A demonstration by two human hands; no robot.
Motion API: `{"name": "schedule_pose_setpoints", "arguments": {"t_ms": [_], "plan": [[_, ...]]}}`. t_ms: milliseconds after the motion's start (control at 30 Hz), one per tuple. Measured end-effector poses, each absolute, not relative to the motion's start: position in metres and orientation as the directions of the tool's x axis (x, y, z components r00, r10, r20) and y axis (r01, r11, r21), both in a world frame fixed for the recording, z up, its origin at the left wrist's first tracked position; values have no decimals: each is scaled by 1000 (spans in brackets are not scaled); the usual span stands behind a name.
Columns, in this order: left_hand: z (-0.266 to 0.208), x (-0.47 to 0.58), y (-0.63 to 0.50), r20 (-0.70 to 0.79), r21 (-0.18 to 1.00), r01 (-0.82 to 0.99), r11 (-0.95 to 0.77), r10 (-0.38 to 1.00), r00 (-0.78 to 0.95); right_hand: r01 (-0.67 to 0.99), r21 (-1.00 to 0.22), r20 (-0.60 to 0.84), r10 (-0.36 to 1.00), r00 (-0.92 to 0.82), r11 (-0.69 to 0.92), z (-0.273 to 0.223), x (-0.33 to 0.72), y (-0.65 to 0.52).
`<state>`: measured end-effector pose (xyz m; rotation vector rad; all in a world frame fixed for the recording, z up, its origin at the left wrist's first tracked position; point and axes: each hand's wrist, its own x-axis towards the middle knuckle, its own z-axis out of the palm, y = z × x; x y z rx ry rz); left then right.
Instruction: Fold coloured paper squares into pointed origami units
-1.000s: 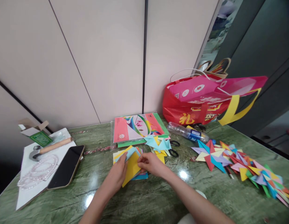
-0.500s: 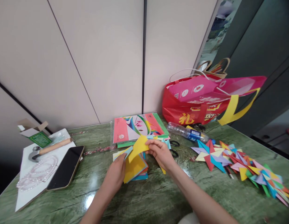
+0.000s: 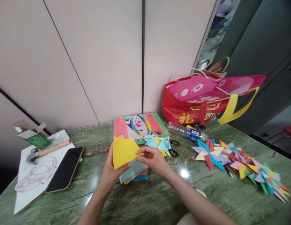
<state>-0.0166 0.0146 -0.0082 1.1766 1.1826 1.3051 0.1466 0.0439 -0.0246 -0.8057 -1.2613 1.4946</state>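
Observation:
A yellow sheet of paper (image 3: 124,151) is held up between both hands over the table. My left hand (image 3: 110,172) grips its left and lower edge, thumb in front and fingers behind. My right hand (image 3: 153,161) pinches its right corner between thumb and fingertips. Below lies a stack of coloured paper squares (image 3: 131,172), with a light blue one on top. Small folded pieces (image 3: 157,143) in light blue and yellow lie just behind my right hand, by the black scissor handles (image 3: 175,143).
A paper pack (image 3: 136,126) lies at the back, left of a red gift bag (image 3: 194,103) and a plastic bottle (image 3: 187,132). Folded paper stars (image 3: 210,154) spread along the right. At left are a phone (image 3: 65,169), a hammer (image 3: 51,148), beads (image 3: 37,175) and a small box (image 3: 36,137).
The yellow sheet has come away from the stack and now faces me, moved left into my left hand. The stack's top now shows light blue instead of yellow.

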Motion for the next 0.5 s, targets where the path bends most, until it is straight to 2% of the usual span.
{"name": "schedule_pose_setpoints", "arguments": {"t_ms": [200, 400, 500], "plan": [[8, -14, 11, 81, 976, -196, -100, 992, -102, -246, -969, 87, 948, -306, 9, -27, 150, 47], [-2, -23, 14, 51, 989, -137, -51, 999, -7, -162, -979, 176, 922, -345, 126, -27, 152, 48], [-8, -25, 17, 66, 985, -158, -75, 996, -63, -123, -975, 215, 919, -331, 184, -29, 152, 49]]}}
